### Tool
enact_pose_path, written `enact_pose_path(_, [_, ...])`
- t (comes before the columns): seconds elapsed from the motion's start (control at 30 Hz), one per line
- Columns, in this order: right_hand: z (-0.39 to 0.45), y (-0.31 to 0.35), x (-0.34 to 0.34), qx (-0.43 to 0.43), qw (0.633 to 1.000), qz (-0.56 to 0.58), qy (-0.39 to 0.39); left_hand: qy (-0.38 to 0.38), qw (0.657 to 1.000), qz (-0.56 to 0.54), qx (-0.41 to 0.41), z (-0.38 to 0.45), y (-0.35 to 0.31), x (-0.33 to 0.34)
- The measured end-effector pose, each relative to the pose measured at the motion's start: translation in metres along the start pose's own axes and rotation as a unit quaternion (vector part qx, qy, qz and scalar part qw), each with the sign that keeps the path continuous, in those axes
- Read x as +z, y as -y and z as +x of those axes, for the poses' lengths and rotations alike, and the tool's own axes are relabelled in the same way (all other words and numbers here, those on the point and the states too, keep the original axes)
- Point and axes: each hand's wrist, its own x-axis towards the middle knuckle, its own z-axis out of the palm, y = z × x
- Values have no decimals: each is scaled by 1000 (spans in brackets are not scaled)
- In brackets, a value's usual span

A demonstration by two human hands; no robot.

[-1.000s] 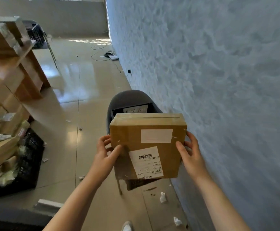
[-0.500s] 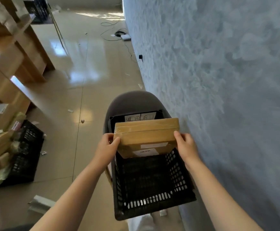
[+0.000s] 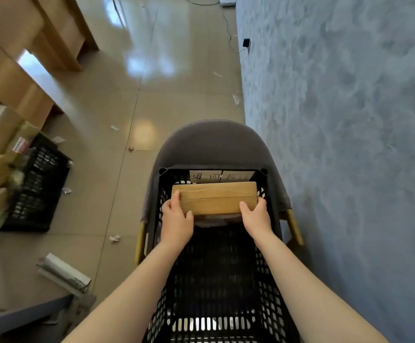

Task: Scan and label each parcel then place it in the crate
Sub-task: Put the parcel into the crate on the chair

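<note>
A brown cardboard parcel [image 3: 214,198] stands on edge inside a black slotted crate [image 3: 268,280], close to the crate's far wall. Only its taped top edge shows; its labelled face is hidden. My left hand [image 3: 176,220] grips the parcel's left end, thumb on top. My right hand [image 3: 254,216] grips the right end the same way. Both hands reach down into the crate. A white handwritten paper tag [image 3: 222,176] sits on the crate's far wall, just behind the parcel.
The crate rests on a grey chair [image 3: 211,144] with wooden legs, tight against a blue textured wall [image 3: 337,120] on the right. Another black crate [image 3: 38,186] with parcels sits on the floor at left, below wooden shelving [image 3: 16,70]. Paper scraps litter the tiled floor.
Both hands have lowered the parcel from chest height, label facing me, down into the crate. My view has tipped downward and closer to the crate.
</note>
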Motion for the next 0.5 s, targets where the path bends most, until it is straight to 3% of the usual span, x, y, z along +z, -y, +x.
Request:
enact_pose_path(0.27, [44, -10, 19, 0, 1000, 4, 4, -16, 999, 45, 23, 39, 9, 19])
enact_pose_path(0.5, [54, -13, 15, -15, 1000, -1, -18, -28, 992, 78, 99, 45, 10, 16])
